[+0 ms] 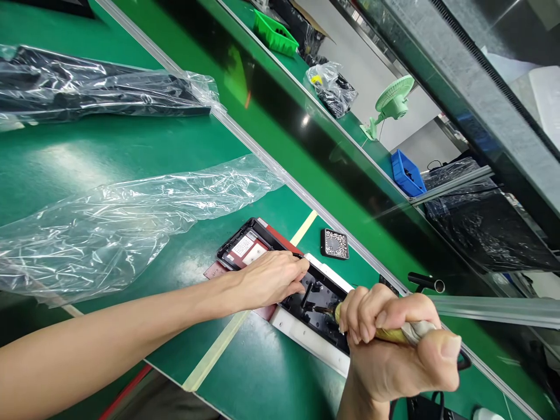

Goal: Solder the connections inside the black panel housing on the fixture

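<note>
Hands are working over a black plastic housing [280, 274] that is lying in a white fixture [306, 338] on the green counter [131, 151], near its front edge. The left hand [269, 279] is pressing down flat on the middle of the housing, fingers stretched out and together, gripping nothing. The right hand [394, 344] is curling tightly around the yellow handle of a screwdriver [389, 333], whose dark tip is pointing into the housing's inner cavity just beside the left fingertips. A white label is showing in the far end of the housing, and a red strip is running along its far edge. Just beyond the housing, a small black tray of screws [335, 244] is sitting on the counter. An empty clear plastic bag [118, 221] is lying crumpled to the left, well apart from the hands, and a bagged black part [96, 87] is resting farther back. Across the dark conveyor strip [306, 140], a green desk fan [391, 104], a blue bin [406, 174] and a green bin [275, 32] are standing.
</note>
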A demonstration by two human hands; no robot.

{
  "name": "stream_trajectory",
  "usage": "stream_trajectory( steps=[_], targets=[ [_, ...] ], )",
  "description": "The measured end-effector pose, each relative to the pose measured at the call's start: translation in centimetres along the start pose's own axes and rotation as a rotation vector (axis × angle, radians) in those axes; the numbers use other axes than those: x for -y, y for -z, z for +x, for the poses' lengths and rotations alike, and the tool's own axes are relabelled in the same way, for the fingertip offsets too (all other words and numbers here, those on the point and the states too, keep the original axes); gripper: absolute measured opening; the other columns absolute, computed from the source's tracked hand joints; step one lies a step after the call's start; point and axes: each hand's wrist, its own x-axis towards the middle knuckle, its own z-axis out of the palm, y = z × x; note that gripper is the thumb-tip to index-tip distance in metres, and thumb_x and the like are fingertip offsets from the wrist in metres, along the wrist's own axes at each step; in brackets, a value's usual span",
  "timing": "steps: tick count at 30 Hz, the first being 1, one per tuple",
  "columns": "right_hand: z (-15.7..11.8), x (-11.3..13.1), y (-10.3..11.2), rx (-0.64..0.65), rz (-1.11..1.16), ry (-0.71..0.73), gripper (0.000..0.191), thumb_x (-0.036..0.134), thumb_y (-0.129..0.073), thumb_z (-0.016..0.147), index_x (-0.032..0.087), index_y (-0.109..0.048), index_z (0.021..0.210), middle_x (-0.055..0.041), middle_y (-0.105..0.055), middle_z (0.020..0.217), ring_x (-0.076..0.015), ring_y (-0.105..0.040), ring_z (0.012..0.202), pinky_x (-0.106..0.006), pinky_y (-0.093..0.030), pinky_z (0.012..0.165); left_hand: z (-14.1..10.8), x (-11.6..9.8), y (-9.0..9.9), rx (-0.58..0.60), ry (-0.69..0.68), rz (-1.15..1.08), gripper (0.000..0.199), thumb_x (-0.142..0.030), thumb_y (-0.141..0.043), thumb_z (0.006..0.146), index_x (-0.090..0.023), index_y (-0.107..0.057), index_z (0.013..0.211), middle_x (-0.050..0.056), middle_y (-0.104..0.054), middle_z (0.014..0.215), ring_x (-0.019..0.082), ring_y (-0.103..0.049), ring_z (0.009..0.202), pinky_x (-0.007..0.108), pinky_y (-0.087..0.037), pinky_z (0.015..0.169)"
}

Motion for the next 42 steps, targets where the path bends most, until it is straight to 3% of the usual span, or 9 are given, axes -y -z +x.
stream_trajectory(
  steps=[7,16,23,33,42],
  targets=[
    [0.3,0.9,1.5,0.212,0.06,-0.087,0.039,0.047,-0.033,0.095,0.016,-0.051,0.079,0.0,-0.044,0.058,-0.012,-0.045,0.049,-0.029,-0.043,0.047,0.1,0.3,-0.5,-0.013,-0.013,0.012,0.027,-0.034,-0.066,0.091,-0.02,-0.043,0.086,-0.001,-0.055,0.075,0.017,-0.052,0.072,0.029,-0.025,0.061],
    [0.5,1.7,3.3,0.015,-0.014,0.108,0.051,0.048,-0.018,0.101,0.015,-0.051,0.08,0.0007,-0.046,0.057,-0.0113,-0.048,0.044,-0.029,-0.046,0.042,-0.1,-0.1,-0.1,-0.005,0.012,-0.022,0.029,-0.033,-0.066,0.092,-0.019,-0.043,0.082,-0.002,-0.054,0.074,0.016,-0.048,0.068,0.029,-0.024,0.06],
    [0.5,0.9,2.8,-0.006,0.011,0.084,0.054,0.048,-0.013,0.101,0.015,-0.049,0.079,0.0008,-0.046,0.055,-0.0108,-0.045,0.042,-0.027,-0.043,0.04,-0.1,0.0,-0.2,-0.031,-0.005,-0.056,0.029,-0.031,-0.067,0.091,-0.018,-0.043,0.08,-0.002,-0.054,0.074,0.015,-0.046,0.067,0.029,-0.024,0.061],
    [0.3,0.7,2.3,-0.019,0.038,-0.018,0.048,0.046,-0.022,0.101,0.016,-0.048,0.075,0.0006,-0.044,0.054,-0.0116,-0.043,0.043,-0.027,-0.042,0.041,-0.1,0.2,-0.4,-0.022,0.005,-0.044,0.028,-0.032,-0.066,0.091,-0.018,-0.045,0.081,-0.001,-0.056,0.076,0.015,-0.048,0.069,0.029,-0.024,0.061],
    [0.5,0.6,1.6,-0.032,0.027,-0.011,0.047,0.045,-0.023,0.1,0.016,-0.048,0.073,0.0007,-0.043,0.052,-0.011,-0.041,0.042,-0.026,-0.041,0.039,-0.2,0.1,-0.2,-0.008,0.019,-0.044,0.027,-0.031,-0.065,0.092,-0.018,-0.044,0.081,-0.001,-0.056,0.076,0.015,-0.046,0.067,0.028,-0.022,0.06]
  ],
)
